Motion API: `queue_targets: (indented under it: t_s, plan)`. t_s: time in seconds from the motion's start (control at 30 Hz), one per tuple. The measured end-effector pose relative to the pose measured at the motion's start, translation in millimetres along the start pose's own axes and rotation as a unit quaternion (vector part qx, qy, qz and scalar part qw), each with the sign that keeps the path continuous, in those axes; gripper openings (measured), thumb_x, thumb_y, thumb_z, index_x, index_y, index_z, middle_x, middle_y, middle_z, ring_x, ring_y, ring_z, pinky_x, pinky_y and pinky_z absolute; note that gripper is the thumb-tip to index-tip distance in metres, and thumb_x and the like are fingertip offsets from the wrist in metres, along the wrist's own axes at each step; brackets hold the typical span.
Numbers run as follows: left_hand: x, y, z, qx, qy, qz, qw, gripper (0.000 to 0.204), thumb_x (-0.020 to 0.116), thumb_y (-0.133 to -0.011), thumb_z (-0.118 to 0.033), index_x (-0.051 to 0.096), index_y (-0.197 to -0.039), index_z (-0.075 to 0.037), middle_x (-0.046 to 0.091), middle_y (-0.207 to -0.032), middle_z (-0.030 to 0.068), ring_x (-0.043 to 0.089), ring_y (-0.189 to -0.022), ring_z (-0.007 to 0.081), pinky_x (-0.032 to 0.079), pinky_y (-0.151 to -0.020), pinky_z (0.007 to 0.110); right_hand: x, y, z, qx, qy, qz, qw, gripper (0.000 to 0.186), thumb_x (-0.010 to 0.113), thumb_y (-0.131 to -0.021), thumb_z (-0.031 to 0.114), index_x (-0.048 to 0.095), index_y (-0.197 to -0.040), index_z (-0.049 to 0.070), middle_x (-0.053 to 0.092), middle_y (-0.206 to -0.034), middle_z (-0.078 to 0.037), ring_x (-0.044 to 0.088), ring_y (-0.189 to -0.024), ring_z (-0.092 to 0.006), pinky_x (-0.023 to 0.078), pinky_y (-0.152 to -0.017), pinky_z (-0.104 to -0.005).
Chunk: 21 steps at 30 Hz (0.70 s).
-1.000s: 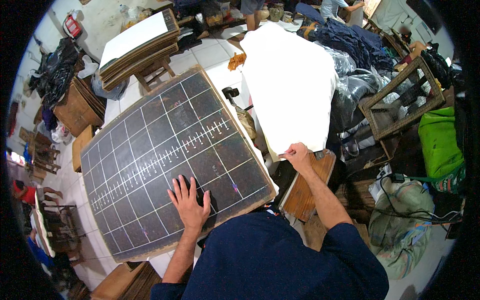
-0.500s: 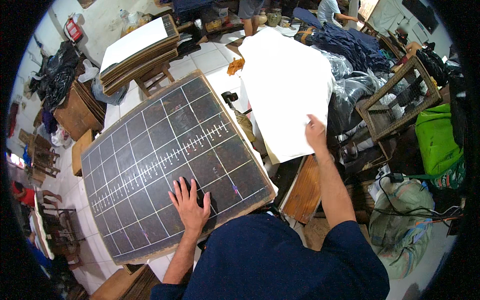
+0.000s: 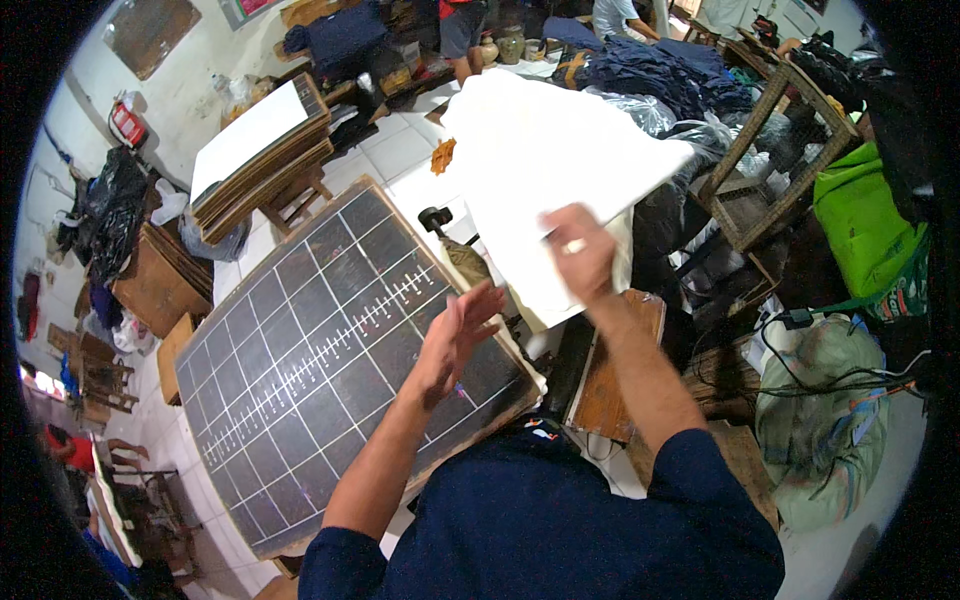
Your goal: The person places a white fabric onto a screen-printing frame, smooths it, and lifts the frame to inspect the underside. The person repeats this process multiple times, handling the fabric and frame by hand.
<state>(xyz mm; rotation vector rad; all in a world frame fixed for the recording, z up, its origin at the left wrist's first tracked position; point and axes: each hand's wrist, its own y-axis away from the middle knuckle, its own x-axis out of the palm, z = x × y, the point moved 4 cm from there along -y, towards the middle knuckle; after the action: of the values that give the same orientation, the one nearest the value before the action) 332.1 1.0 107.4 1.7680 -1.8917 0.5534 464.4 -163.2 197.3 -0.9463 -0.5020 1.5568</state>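
A stack of large white sheets [image 3: 560, 120] lies to the right of a dark board [image 3: 300, 320] ruled with a white grid and a ticked line; I cannot tell whether the sheets are cloth or paper. My right hand [image 3: 582, 255], blurred by motion, is curled over the stack's near part, with a bit of white between its fingers. The top sheet is folded up, and its right side juts out in a point. My left hand [image 3: 458, 335] hovers over the board's right edge, fingers stretched out and holding nothing.
A pile of boards [image 3: 265, 170] topped by a white sheet stands at the far left. A mesh-filled wooden frame [image 3: 780, 160], a bright green bag [image 3: 865, 215] and a stuffed sack [image 3: 820, 420] crowd the right. Two people are at the back, beside dark blue cloth [image 3: 660, 75].
My left hand has risen off the board and moved right toward the stack. My right hand has moved left over the sheets, and the top sheet's right side is now lifted.
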Motion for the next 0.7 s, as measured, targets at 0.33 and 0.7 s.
queue_targets:
  t_s: [0.33, 0.7]
  plan:
    - [28, -63, -23, 0.034, -0.067, -0.118, 0.990, 0.024, 0.061, -0.098, -0.019, 0.063, -0.108, 0.002, 0.068, -0.100, 0.0124, 0.069, -0.085, 0.0220, 0.062, -0.078, 0.039, 12, 74, -156, 0.519, -0.581, -0.076, 0.623, 0.082, 0.041, -0.095, 0.067, 0.038, -0.143, 0.000, 0.053, -0.137, -0.017, 0.057, -0.119, -0.0283, 0.050, -0.097, -0.0419]
    - [-68, 44, -247, 0.352, -0.189, -0.243, 0.884, 0.031, 0.064, -0.096, -0.019, 0.056, -0.119, 0.000, 0.065, -0.112, 0.0132, 0.068, -0.095, 0.0237, 0.063, -0.077, 0.040, -4, -29, -149, 0.303, -0.703, -0.124, 0.631, 0.022, 0.051, -0.099, 0.024, 0.065, -0.090, 0.010, 0.068, -0.080, 0.000, 0.062, -0.068, -0.0168, 0.054, -0.065, -0.0348]
